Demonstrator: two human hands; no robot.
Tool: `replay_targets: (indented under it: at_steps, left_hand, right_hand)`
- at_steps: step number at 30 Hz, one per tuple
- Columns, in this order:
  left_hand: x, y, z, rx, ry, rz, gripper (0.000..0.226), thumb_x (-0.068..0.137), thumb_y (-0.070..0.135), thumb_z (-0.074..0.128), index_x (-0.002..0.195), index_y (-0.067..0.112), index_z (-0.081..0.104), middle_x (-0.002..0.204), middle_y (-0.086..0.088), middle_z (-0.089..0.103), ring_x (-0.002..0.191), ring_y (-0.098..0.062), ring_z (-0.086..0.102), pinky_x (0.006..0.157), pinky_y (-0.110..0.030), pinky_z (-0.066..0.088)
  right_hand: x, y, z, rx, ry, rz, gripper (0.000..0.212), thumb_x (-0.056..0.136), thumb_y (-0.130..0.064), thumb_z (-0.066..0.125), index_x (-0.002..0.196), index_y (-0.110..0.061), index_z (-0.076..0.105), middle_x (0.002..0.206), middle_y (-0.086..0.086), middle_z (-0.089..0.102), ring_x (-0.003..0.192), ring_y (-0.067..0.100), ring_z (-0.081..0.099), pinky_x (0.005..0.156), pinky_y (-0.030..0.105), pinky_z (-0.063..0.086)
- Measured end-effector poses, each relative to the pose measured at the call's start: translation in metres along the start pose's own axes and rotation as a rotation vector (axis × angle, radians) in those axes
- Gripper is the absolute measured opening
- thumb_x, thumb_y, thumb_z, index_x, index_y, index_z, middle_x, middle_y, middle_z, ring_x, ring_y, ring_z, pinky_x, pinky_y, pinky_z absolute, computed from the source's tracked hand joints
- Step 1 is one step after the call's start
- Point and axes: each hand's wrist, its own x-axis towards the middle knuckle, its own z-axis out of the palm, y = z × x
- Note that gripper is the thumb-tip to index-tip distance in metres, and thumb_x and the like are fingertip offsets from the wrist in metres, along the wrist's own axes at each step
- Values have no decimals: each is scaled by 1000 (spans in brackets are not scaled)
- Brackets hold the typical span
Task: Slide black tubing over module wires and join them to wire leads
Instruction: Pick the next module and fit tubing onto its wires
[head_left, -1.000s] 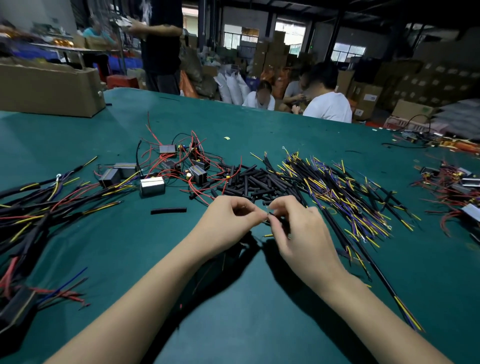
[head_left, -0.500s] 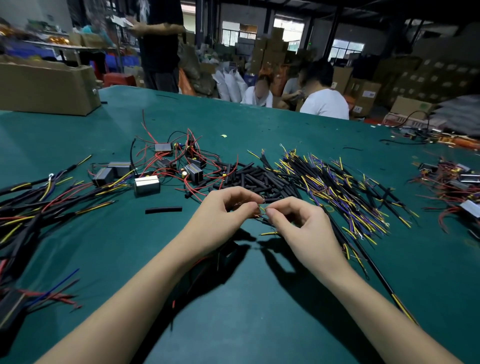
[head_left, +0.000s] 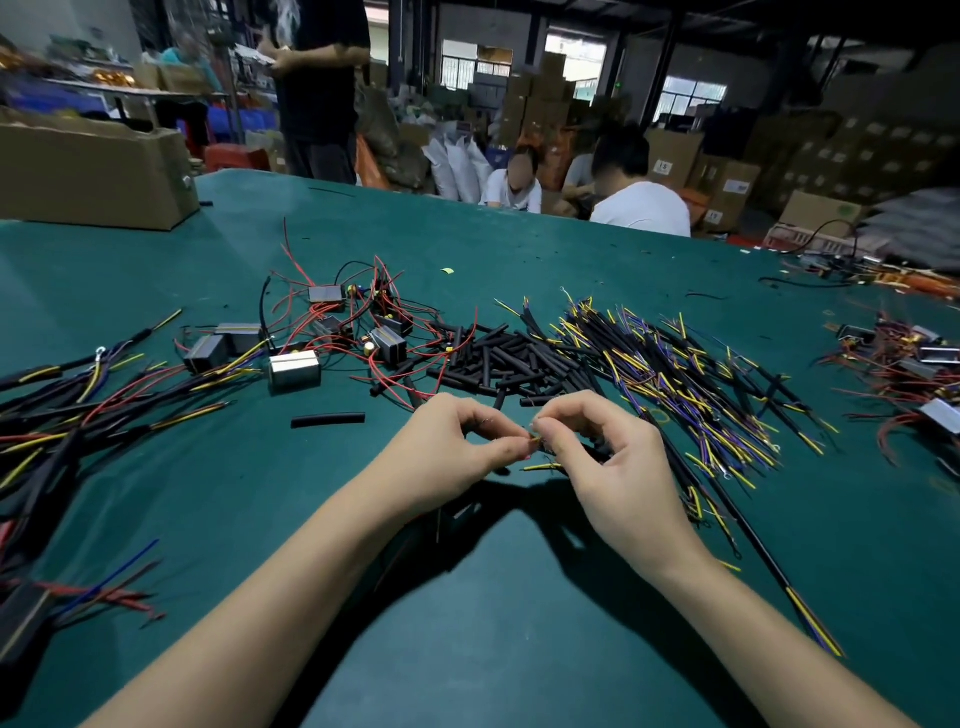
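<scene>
My left hand (head_left: 457, 447) and my right hand (head_left: 608, 467) meet fingertip to fingertip above the green table (head_left: 493, 623). Both pinch thin wire ends at the same spot. The right hand also holds a black-sheathed wire lead (head_left: 748, 540) that runs off to the lower right, ending in yellow and purple strands. Behind the hands lies a pile of short black tubing pieces (head_left: 498, 358). Small metal modules with red wires (head_left: 363, 322) lie at the centre left. A heap of black, yellow and purple leads (head_left: 675, 364) spreads to the right.
One loose tubing piece (head_left: 328, 420) lies left of my hands. Wire bundles (head_left: 62, 415) fill the left side and more modules (head_left: 909, 374) lie at the far right. A cardboard box (head_left: 88, 176) stands at the back left. People work beyond the table's far edge.
My hands have kept together at the same spot, working the wire ends between the fingertips. The view has shifted slightly; the piles have not moved.
</scene>
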Motion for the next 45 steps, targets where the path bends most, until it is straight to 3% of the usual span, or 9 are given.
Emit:
replay_targets:
  at_steps: [4, 8, 12, 15, 19, 24, 32, 39, 45]
  left_hand:
    - [1, 0, 1, 41, -4, -7, 12, 82, 28, 73, 87, 18, 77, 84, -3, 72, 82, -16, 65, 80, -29, 48]
    - [0, -2, -5, -11, -21, 36, 20, 83, 34, 71, 100, 24, 70, 81, 5, 69, 74, -4, 60, 77, -21, 47]
    - [-1, -5, -30, -252, -130, -86, 47, 69, 50, 74, 106, 24, 60, 92, 5, 72, 89, -6, 65, 86, -29, 48]
    - [-2, -9, -52, -269, -154, -65, 27, 75, 41, 73, 96, 26, 64, 95, 7, 73, 91, -1, 64, 82, -21, 47]
    - [-1, -11, -57, -268, -135, -36, 3, 80, 21, 70, 81, 21, 73, 83, 4, 73, 78, -2, 65, 73, -10, 48]
    - [-3, -9, -50, -249, -207, -44, 28, 76, 40, 65, 90, 18, 75, 89, -2, 74, 79, -3, 63, 70, -13, 45]
    - [-5, -9, -50, -243, -243, -49, 20, 77, 31, 69, 81, 12, 72, 80, -2, 72, 75, -6, 62, 71, -12, 46]
    - [-7, -22, -59, -355, -248, -105, 19, 78, 38, 75, 80, 19, 72, 86, -6, 71, 75, -8, 61, 72, -22, 43]
    - [-9, -36, -74, -573, -275, -180, 50, 46, 50, 90, 83, 20, 75, 86, -5, 72, 85, -11, 68, 75, -22, 51]
  right_hand:
    - [0, 2, 5, 5, 15, 29, 17, 90, -7, 62, 78, -18, 63, 72, -2, 66, 69, 18, 60, 65, 45, 48]
    - [3, 3, 4, -55, 18, 2, 16, 91, -9, 61, 78, -19, 60, 70, -6, 61, 64, 21, 53, 62, 43, 45]
    - [3, 7, 3, -133, 13, -31, 16, 91, -10, 62, 77, -19, 59, 66, -14, 57, 57, 16, 49, 58, 41, 43]
    - [4, 9, 2, -195, -6, -66, 14, 91, -11, 62, 78, -16, 60, 68, -12, 59, 61, 17, 52, 65, 41, 46]
    - [2, 7, 3, -251, 0, -122, 10, 89, -16, 60, 79, -17, 61, 75, -16, 61, 71, 9, 54, 74, 39, 45]
    - [1, 9, 0, -297, -6, -173, 8, 88, -17, 59, 80, -18, 61, 78, -17, 61, 72, 5, 53, 80, 35, 40]
    - [-1, 11, 0, -326, -8, -244, 6, 88, -17, 60, 83, -18, 62, 81, -15, 62, 74, 4, 54, 83, 33, 36]
    - [0, 16, 1, -342, -39, -268, 8, 87, -13, 61, 80, -16, 62, 80, -16, 61, 79, 8, 53, 81, 37, 37]
    - [0, 22, 1, -334, -65, -245, 9, 86, -9, 62, 80, -15, 63, 80, -13, 62, 80, 8, 51, 78, 38, 39]
